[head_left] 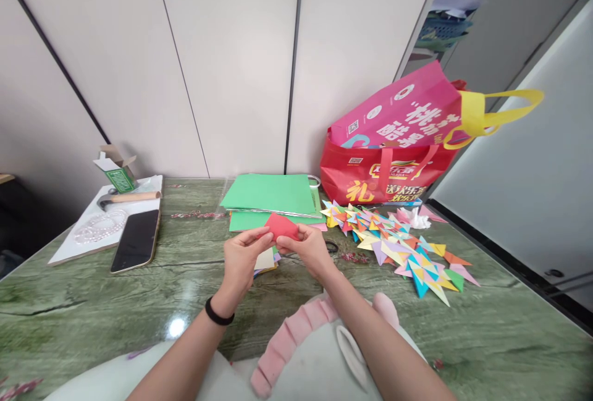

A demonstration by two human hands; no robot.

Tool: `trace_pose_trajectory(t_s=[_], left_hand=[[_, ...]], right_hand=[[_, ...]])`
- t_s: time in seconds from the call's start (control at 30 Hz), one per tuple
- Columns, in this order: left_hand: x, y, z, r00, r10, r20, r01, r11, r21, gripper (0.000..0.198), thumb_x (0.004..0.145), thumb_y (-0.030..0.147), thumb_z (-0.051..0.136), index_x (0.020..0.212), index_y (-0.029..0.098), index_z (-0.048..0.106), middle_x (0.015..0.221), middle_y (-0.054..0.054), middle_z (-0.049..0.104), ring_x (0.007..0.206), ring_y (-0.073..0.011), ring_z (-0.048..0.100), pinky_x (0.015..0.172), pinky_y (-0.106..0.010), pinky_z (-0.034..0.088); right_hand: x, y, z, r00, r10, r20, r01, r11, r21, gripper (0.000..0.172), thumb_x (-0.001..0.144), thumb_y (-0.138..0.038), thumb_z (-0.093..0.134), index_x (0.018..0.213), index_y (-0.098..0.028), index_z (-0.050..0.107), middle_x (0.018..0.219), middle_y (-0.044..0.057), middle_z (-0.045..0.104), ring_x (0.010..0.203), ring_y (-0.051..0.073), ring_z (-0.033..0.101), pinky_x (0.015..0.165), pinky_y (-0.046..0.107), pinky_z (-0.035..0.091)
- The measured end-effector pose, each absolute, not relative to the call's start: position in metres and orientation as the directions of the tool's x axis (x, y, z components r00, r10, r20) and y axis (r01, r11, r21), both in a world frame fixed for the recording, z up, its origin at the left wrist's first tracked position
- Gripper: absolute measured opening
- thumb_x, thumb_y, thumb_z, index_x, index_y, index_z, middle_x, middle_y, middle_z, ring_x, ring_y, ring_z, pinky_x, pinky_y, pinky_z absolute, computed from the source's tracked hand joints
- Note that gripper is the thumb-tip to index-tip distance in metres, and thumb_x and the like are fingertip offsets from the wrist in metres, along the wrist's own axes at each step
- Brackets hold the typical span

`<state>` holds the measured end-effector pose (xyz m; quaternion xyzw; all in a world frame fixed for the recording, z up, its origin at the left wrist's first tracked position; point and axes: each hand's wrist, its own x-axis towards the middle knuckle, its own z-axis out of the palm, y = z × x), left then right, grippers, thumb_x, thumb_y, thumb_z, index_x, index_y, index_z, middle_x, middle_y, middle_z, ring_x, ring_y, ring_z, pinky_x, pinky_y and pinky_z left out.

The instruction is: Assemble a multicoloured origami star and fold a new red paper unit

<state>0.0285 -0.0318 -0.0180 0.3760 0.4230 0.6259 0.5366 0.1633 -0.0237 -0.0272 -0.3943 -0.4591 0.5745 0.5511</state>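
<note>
A piece of red paper [281,225] is held up between my two hands, over the front of the paper stack. My left hand [248,254] pinches its left side between thumb and fingers. On its right side, my right hand [306,248] grips it the same way. The paper looks folded along its upper edge, though the fingers hide part of it. Just below the hands lie small coloured paper sheets [265,261], partly covered. Behind the hands is a stack of green paper [273,194].
Folded paper pieces [393,243] in many colours spread on the right, before a red bag [352,172]. On the left are a phone [136,241], a hammer [134,197], a bead string [99,228] and a small green box [120,177]. A plush toy [296,370] lies under my forearms.
</note>
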Motion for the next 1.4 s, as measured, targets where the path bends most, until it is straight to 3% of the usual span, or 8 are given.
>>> trace_pose_trajectory(t_s=[0.3, 0.63, 1.07, 1.23, 1.3, 1.4], left_hand=[[0.029, -0.033, -0.019, -0.147, 0.987, 0.058, -0.336, -0.105, 0.936, 0.024, 0.05, 0.02, 0.079, 0.071, 0.012, 0.071, 0.069, -0.006, 0.072, 0.065, -0.018, 0.066, 0.07, -0.033, 0.055], [0.03, -0.034, -0.022, -0.154, 0.976, 0.155, -0.143, -0.177, 0.974, 0.019, 0.054, 0.022, 0.076, 0.072, 0.015, 0.072, 0.078, -0.007, 0.073, 0.072, -0.0209, 0.068, 0.069, -0.029, 0.055], [0.024, -0.031, -0.014, -0.178, 0.981, 0.078, -0.257, -0.123, 0.958, 0.027, 0.049, 0.023, 0.079, 0.072, 0.011, 0.071, 0.067, -0.006, 0.072, 0.063, -0.02, 0.067, 0.068, -0.035, 0.057], [-0.001, -0.017, -0.009, -0.337, 0.933, 0.123, -0.309, -0.233, 0.922, 0.029, 0.049, 0.021, 0.08, 0.074, 0.012, 0.069, 0.065, -0.005, 0.071, 0.059, -0.018, 0.066, 0.063, -0.032, 0.057], [-0.01, -0.011, -0.01, -0.411, 0.899, 0.151, -0.316, -0.296, 0.901, 0.03, 0.048, 0.019, 0.08, 0.075, 0.012, 0.069, 0.066, -0.004, 0.071, 0.062, -0.0166, 0.067, 0.064, -0.029, 0.056], [-0.011, -0.009, -0.013, -0.352, 0.932, 0.082, -0.331, -0.206, 0.921, 0.03, 0.047, 0.019, 0.081, 0.073, 0.011, 0.068, 0.062, -0.003, 0.07, 0.056, -0.0161, 0.066, 0.057, -0.027, 0.055]], right_hand=[[0.165, -0.023, -0.028, -0.068, 0.996, 0.055, -0.282, 0.034, -0.959, 0.031, 0.053, -0.037, 0.077, 0.069, -0.014, 0.063, 0.064, 0.002, 0.068, 0.057, 0.015, 0.063, 0.061, 0.031, 0.055], [0.162, -0.025, -0.029, -0.039, 0.992, 0.124, -0.202, 0.114, -0.973, 0.033, 0.054, -0.03, 0.076, 0.078, -0.015, 0.059, 0.069, 0.0, 0.067, 0.058, 0.016, 0.063, 0.057, 0.031, 0.055], [0.171, -0.023, -0.025, -0.055, 0.998, 0.012, -0.285, -0.004, -0.959, 0.037, 0.046, -0.033, 0.08, 0.071, -0.015, 0.058, 0.061, 0.003, 0.069, 0.056, 0.02, 0.066, 0.06, 0.035, 0.057], [0.181, -0.014, -0.027, 0.071, 0.997, -0.012, -0.315, 0.011, -0.949, 0.039, 0.042, -0.032, 0.081, 0.068, -0.015, 0.058, 0.059, 0.003, 0.068, 0.054, 0.019, 0.065, 0.06, 0.034, 0.056], [0.178, -0.02, -0.018, 0.109, 0.994, 0.032, -0.306, 0.064, -0.95, 0.035, 0.046, -0.033, 0.08, 0.068, -0.016, 0.059, 0.059, 0.002, 0.067, 0.056, 0.017, 0.065, 0.062, 0.034, 0.056], [0.164, -0.053, 0.017, -0.042, 0.979, 0.202, -0.175, 0.191, -0.966, 0.02, 0.062, -0.033, 0.073, 0.073, -0.018, 0.064, 0.065, 0.002, 0.069, 0.062, 0.018, 0.065, 0.063, 0.033, 0.055]])
